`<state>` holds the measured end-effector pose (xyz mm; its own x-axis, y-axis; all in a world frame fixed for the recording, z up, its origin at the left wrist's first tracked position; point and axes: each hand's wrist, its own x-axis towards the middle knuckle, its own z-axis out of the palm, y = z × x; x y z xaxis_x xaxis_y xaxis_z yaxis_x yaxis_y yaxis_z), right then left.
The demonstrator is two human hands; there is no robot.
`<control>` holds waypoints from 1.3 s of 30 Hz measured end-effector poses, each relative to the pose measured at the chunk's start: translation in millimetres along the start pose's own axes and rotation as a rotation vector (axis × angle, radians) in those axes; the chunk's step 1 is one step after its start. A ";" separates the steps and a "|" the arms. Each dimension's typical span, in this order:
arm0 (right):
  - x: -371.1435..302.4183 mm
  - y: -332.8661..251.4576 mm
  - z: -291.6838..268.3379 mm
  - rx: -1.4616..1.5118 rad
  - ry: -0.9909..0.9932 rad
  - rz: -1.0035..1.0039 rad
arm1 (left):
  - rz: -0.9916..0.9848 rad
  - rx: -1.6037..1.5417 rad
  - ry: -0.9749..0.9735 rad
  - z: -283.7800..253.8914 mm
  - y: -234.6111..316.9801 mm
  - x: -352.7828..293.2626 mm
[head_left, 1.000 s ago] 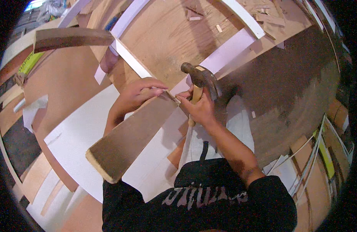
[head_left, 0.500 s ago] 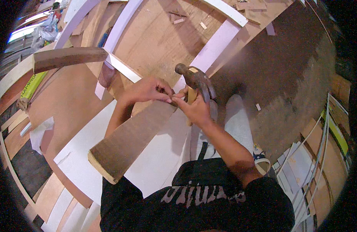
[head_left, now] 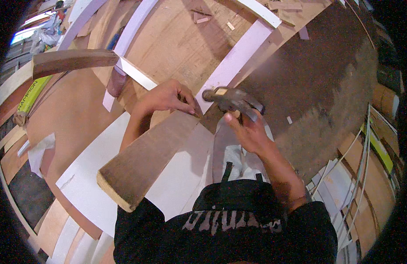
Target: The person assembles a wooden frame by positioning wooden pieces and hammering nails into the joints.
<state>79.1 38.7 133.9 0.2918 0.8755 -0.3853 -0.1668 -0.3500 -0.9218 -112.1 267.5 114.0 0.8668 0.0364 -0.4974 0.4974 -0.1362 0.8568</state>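
Note:
A brown wooden plank (head_left: 146, 160) lies slantwise in front of me, its far end under the fingers of my left hand (head_left: 168, 99). Thumb and fingers of that hand are pinched together at the plank's far edge; whatever is between them is too small to make out. My right hand (head_left: 252, 134) is closed round the handle of a claw hammer (head_left: 232, 100). The hammer's head is raised just right of the plank's end, its round face toward my left hand and its claw to the right. Most of the handle is hidden by my fingers.
A white sheet (head_left: 91, 176) lies beneath the plank. Beyond stands a frame of pale strips (head_left: 238, 61) over plywood, with small wood scraps (head_left: 230, 26). A curved brown board (head_left: 75, 60) is at left. Stacked strips and thin rods (head_left: 362, 158) lie at right.
My right hand has drawn away from my left, to the right and slightly nearer me, and the hammer's head has tipped flatter. My left hand stays at the plank's end.

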 end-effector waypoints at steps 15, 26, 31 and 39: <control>4.0 -29.0 -2.6 -0.405 -0.264 -0.047 | -0.155 -0.009 0.058 2.8 13.3 -5.5; 13.6 3.8 2.3 -0.528 -0.296 -0.027 | -0.132 0.023 0.035 -0.1 -3.5 -3.4; 8.2 -12.1 0.8 -0.405 -0.293 0.007 | -0.095 0.069 0.053 3.1 -5.5 -6.9; 10.4 -14.7 6.5 -0.395 -0.195 -0.132 | -0.112 0.027 0.060 2.6 -2.9 -5.0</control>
<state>78.5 55.1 143.7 0.0972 0.9542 -0.2830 0.2429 -0.2985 -0.9230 -118.0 265.1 113.7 0.8071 0.1120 -0.5797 0.5904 -0.1545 0.7922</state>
